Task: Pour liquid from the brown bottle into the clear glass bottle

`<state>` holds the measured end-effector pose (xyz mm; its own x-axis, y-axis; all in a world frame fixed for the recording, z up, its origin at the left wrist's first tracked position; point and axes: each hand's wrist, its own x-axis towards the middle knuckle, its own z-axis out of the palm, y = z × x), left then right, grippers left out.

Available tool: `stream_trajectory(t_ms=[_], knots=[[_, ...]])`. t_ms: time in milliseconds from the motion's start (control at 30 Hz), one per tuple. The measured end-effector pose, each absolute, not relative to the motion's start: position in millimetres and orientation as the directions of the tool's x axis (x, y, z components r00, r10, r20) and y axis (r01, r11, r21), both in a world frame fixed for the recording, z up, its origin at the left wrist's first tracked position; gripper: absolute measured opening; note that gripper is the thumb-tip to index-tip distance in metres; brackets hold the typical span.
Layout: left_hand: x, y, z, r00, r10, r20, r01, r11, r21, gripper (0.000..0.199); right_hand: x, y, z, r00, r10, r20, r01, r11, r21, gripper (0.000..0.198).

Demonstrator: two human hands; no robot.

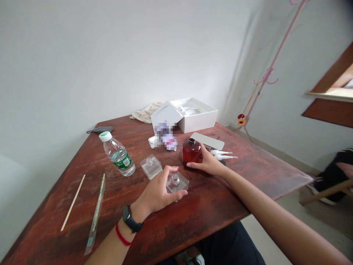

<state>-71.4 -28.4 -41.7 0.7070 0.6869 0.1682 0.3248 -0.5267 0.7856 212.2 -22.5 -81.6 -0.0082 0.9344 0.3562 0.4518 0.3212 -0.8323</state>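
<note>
My left hand (160, 189), wearing a black band and a red cord at the wrist, is closed around a clear square bottle (179, 184) with a short open neck. Thumb and index finger lie along its two sides, and the bottle rests on the table. A second clear square bottle (150, 166) stands just beyond that hand. With my right hand (205, 162) I grip a dark amber bottle (191, 150) by its right side, thumb across the front. Its neck is open and it is upright. Behind this hand lie white pump heads (220, 154), partly hidden.
A water bottle (118, 158) with a green label stands at left. A bare chopstick (73, 202) and wrapped chopsticks (96, 213) lie nearer. At the back are a white box (202, 119), its leaning lid (165, 112), a cloth (146, 112) and a dark power bank (103, 129).
</note>
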Motion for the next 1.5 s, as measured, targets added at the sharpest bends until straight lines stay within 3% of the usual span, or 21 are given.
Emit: stream_trajectory(t_ms=[767,1000,1267,1400,1500], knots=[[-72,-29,-42,0.718,0.685,0.128,0.362,-0.523,0.771,0.068,212,-23,-83,0.000,0.935,0.356,0.472,0.314,-0.824,0.094],[-72,-29,-41,0.718,0.683,0.132,0.365,-0.531,0.765,0.068,212,-22,-94,0.076,0.926,0.369,0.480,0.290,-0.828,0.105],[-72,-30,-41,0.713,0.681,0.166,0.344,-0.546,0.764,0.064,203,-27,-93,0.069,0.860,0.505,0.423,0.433,-0.796,0.101],[-73,-29,-42,0.717,0.677,0.164,0.346,-0.550,0.760,0.078,204,-43,-79,-0.010,0.840,0.543,0.390,0.503,-0.771,0.094],[-74,-27,-43,0.726,0.670,0.153,0.367,-0.566,0.738,0.088,211,-62,-70,-0.081,0.843,0.533,0.470,0.503,-0.725,0.094]])
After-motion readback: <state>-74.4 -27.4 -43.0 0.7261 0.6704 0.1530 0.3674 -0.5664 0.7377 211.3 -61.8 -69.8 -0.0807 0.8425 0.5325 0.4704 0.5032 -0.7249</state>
